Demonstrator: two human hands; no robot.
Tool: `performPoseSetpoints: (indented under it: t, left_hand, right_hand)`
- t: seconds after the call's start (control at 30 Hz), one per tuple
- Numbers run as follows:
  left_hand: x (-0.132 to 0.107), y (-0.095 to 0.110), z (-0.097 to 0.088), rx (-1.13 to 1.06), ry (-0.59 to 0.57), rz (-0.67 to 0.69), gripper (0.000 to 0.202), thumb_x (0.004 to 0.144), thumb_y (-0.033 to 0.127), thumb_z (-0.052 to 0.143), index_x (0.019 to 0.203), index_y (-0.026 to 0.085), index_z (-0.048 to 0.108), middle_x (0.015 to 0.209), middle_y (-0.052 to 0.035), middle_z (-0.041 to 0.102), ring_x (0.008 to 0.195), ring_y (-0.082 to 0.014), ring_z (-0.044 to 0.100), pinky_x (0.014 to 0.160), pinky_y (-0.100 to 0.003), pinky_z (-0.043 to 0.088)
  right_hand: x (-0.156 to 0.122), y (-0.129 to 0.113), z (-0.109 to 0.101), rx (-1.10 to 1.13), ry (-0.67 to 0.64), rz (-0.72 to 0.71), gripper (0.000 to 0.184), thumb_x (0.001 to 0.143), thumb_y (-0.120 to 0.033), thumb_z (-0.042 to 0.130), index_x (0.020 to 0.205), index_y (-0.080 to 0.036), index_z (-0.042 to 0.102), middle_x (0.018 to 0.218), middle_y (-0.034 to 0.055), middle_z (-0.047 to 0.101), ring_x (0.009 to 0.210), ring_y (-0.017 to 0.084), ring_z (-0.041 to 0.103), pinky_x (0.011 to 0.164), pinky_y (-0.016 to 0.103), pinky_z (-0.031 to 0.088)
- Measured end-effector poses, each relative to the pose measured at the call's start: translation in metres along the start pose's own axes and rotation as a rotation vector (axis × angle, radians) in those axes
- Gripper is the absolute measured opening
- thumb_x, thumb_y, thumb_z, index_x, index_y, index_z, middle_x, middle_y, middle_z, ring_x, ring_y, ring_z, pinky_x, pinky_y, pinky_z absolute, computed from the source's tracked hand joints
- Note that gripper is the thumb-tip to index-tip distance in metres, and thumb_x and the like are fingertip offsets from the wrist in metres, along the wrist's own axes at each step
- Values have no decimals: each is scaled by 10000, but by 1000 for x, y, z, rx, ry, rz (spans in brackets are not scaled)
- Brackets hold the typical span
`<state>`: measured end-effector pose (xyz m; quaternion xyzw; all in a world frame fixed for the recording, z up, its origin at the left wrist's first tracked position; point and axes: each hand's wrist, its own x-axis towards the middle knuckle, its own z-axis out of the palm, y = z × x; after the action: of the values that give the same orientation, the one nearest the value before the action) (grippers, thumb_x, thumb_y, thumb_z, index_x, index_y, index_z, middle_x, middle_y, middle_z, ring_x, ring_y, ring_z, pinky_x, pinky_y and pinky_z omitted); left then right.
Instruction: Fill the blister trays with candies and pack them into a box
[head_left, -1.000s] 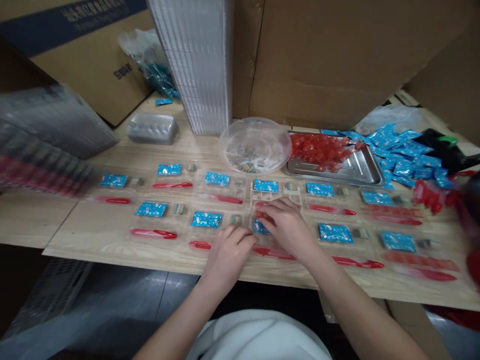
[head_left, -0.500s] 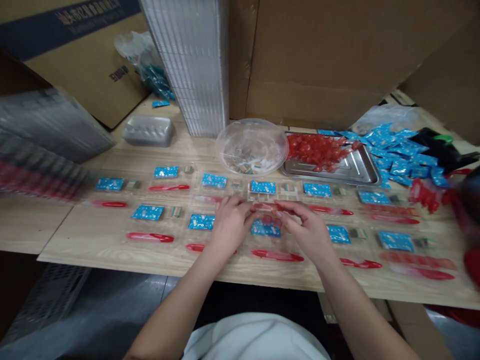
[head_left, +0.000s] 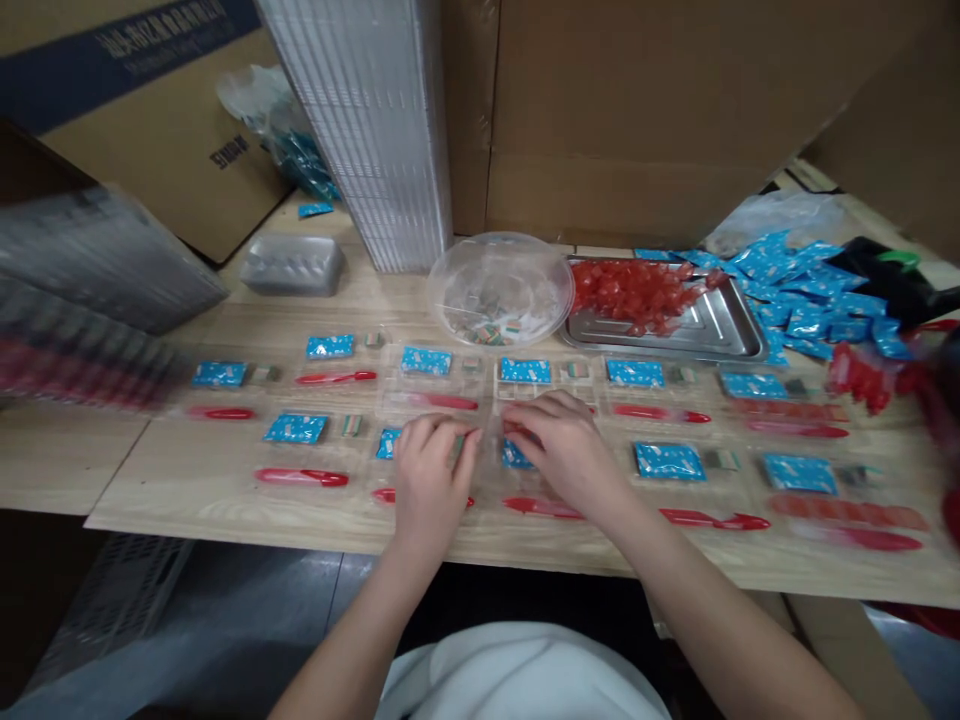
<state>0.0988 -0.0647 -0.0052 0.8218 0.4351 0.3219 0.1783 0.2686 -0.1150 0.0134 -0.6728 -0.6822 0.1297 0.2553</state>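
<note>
Two rows of clear plastic trays lie on the wooden table (head_left: 225,500), each with a blue packet, a small wrapped sweet and a red spoon. My left hand (head_left: 431,475) rests on the clear tray (head_left: 491,440) in the near row, its fingers curled onto the tray's edge beside a blue packet (head_left: 388,441). My right hand (head_left: 562,450) lies just to the right on the same tray, over another blue packet (head_left: 516,457). Its fingertips are pinched together, with a trace of red beneath them that I cannot name. A red spoon (head_left: 544,507) lies below the right hand.
A clear bowl (head_left: 501,290) of small wrapped sweets and a steel tray (head_left: 720,335) of red pieces stand behind the rows. Loose blue packets (head_left: 806,300) are heaped at the right. A tall stack of clear trays (head_left: 367,130) and cardboard boxes (head_left: 637,110) back the table.
Both hands, which were raised with a small red piece between them half a second ago, have dropped onto the tray in the near row. The view has shifted slightly.
</note>
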Motion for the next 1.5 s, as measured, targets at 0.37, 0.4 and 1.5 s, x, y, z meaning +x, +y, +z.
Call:
performPoseSetpoints:
  t: [0.37,0.4,1.5]
  left_hand:
    - [-36,7,-4,20,-283,170,113,883,215,531,845,201,637,899,-36,689,870,-200,581,770,-339,405]
    - [-36,7,-4,24,-275,176,114,884,219,531,849,201,638,903,-34,690,874,-201,581,776,-342,405]
    - [-24,7,-13,-170,55,105,37,833,156,605,838,190,620,827,-13,683,845,-155,614,817,-304,457]
  right_hand:
    - [7,-7,16,-64,28,84,49,793,-159,638,821,-190,663,816,42,676,850,220,557,780,339,401]
    - [8,-6,16,-69,33,87,43,788,-159,642,810,-190,664,807,41,675,851,221,555,778,337,399]
    - [-70,28,-36,-194,-230,-216,168,872,-120,510,951,-195,638,904,68,622,859,186,552,753,303,443]
